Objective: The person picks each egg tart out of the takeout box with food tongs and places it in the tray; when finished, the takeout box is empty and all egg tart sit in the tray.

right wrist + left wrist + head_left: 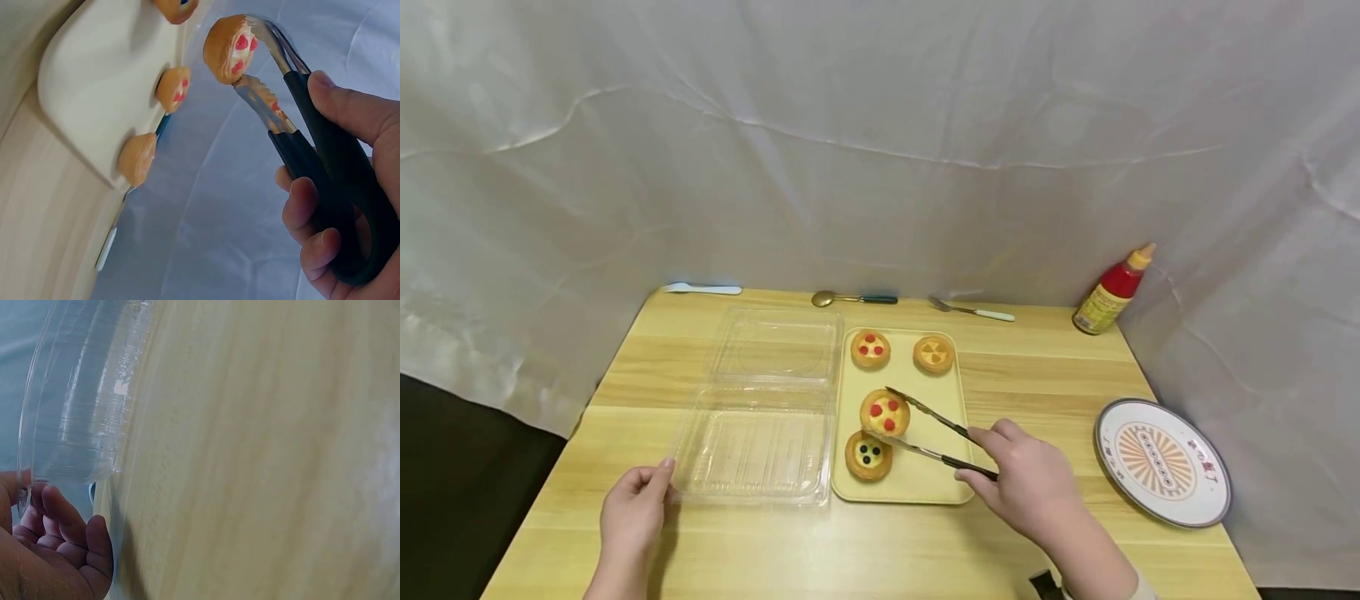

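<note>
Wooden table point(1045, 375), white sheet behind. Right hand point(1028, 482) grips black-handled tongs point(934, 435), tips clamping a strawberry tart point(884, 412) lifted just above the cream tray point(925, 483). Left hand point(634, 510) touches the clear clamshell box point(760, 417) at its near corner, fingers seemingly loosely curled, gripping nothing. Blueberry tart point(868, 455) beside it.

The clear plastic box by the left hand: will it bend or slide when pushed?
The clear plastic box looks thin and empty, so probably light and apt to slide on the smooth table. Its thin walls likely flex; the left hand touches its corner.
</note>
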`<state>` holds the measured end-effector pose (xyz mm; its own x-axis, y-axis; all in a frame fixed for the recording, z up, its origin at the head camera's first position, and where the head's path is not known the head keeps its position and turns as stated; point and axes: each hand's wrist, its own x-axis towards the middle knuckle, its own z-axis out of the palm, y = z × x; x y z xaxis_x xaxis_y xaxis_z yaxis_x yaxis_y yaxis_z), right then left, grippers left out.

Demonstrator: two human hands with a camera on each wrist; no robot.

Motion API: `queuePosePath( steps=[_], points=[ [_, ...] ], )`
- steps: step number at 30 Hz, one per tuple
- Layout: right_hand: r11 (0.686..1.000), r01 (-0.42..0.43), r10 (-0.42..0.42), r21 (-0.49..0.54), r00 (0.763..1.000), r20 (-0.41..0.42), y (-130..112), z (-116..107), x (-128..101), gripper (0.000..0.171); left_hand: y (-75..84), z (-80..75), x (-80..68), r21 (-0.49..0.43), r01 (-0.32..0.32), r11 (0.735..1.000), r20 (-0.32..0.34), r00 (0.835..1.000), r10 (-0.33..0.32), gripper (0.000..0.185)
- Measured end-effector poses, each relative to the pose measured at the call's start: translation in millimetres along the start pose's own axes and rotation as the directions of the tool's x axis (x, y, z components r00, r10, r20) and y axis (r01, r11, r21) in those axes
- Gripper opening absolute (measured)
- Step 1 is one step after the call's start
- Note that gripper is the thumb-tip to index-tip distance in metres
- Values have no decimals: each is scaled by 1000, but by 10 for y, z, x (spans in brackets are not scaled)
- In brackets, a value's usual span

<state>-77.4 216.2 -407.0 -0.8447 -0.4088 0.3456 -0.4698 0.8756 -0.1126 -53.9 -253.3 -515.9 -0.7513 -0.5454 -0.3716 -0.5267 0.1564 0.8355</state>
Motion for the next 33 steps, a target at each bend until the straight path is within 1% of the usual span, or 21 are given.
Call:
queuePosePath(
  steps=[3,11,18,21,23,27,33],
  points=[
    [1000,-16,16,-9,1000,7,23,-6,-46,53,5,-4,3,-9,8,1000,-1,1000,-8,45],
    [999,-35,35,-23,999,6,102,-55,-158,54,15,-16,1,-8,2,1000,-15,1000,-2,45],
    [998,18,-21,-55,998,-63,241,-60,-303,56,-1,-9,17,0,-15,1000,-19,1000,15,45],
    [997,29,-34,-71,997,-70,301,-43,-375,57,-8,-11,15,9,-15,1000,-17,1000,15,46],
    [996,20,-25,-81,998,-55,335,-37,-420,57,-10,-13,13,11,-16,1000,-16,1000,17,46],
    [995,-22,21,-93,1000,-11,371,-48,-470,55,-13,-16,11,12,-18,1000,-19,1000,18,44],
    [993,-88,94,-84,993,76,353,-108,-495,53,-15,-14,9,12,-21,1000,-28,999,22,43]
  ],
)
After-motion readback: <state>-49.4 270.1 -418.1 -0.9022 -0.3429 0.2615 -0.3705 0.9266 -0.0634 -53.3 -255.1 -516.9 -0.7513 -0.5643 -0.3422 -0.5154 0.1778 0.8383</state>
